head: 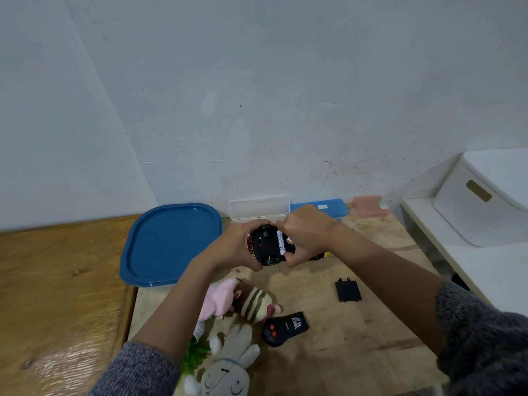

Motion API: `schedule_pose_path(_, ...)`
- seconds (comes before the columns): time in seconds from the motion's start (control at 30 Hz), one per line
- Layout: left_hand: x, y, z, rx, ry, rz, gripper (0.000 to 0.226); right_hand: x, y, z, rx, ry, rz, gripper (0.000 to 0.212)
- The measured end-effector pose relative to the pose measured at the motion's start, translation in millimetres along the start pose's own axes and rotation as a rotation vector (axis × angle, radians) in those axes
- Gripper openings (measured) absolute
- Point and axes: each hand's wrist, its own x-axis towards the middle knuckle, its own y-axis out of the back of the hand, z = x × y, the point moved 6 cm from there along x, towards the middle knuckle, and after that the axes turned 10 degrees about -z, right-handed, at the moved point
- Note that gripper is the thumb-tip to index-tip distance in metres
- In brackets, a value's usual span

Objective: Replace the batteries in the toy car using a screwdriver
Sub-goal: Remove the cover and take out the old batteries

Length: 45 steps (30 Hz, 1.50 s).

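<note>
A black toy car [267, 244] with gold trim is held upside down above the wooden table [371, 332], its underside facing me. My left hand [233, 247] grips its left end. My right hand [307, 234] grips the right end, fingers pressing on a white battery [281, 242] in the open compartment. The black battery cover [347, 290] lies on the table to the right. A black remote control [285, 328] with two red buttons lies nearer to me. No screwdriver is visible.
A blue tray lid [168, 247] lies at the left. A clear plastic case [258, 208], a blue case [320, 208] and a pink box [370, 206] line the wall. Plush toys [237, 304] lie below my arms. A white bin [485, 195] stands on a white shelf at right.
</note>
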Motion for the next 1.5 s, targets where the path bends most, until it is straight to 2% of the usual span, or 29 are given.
schedule_pose_path(0.23,3,-3,-4,0.042,0.001,-0.024,0.078,-3,-7,0,0.008,0.006,-0.005,0.037)
schedule_pose_path(0.47,2,-8,-17,-0.035,0.049,-0.002,0.081,-3,-11,5,0.057,0.002,0.013,0.055)
schedule_pose_path(0.6,-1,0,-19,-0.121,0.073,0.116,0.082,-12,-3,19,0.310,-0.084,0.208,0.052)
schedule_pose_path(0.7,-3,6,-19,-0.157,0.073,0.220,0.081,-23,0,25,0.532,-0.210,0.430,0.041)
schedule_pose_path(0.73,-4,7,-18,-0.170,0.068,0.256,0.080,-24,-1,27,0.616,-0.274,0.448,0.037)
schedule_pose_path(0.83,-5,2,-14,-0.188,0.037,0.325,0.080,-14,-14,25,0.794,-0.424,0.287,0.033)
schedule_pose_path(1.0,-3,-13,-12,-0.160,0.016,0.349,0.081,-8,-29,24,0.929,-0.475,0.165,0.019)
schedule_pose_path(1.23,6,-38,-10,-0.176,0.038,0.271,0.079,-16,-41,20,0.737,-0.521,0.025,0.025)
schedule_pose_path(1.37,14,-49,-6,-0.198,0.056,0.303,0.077,-18,-48,31,0.718,-0.528,-0.002,0.021)
schedule_pose_path(1.5,30,-64,4,-0.189,0.087,0.325,0.078,-19,-51,41,0.574,-0.499,-0.055,0.022)
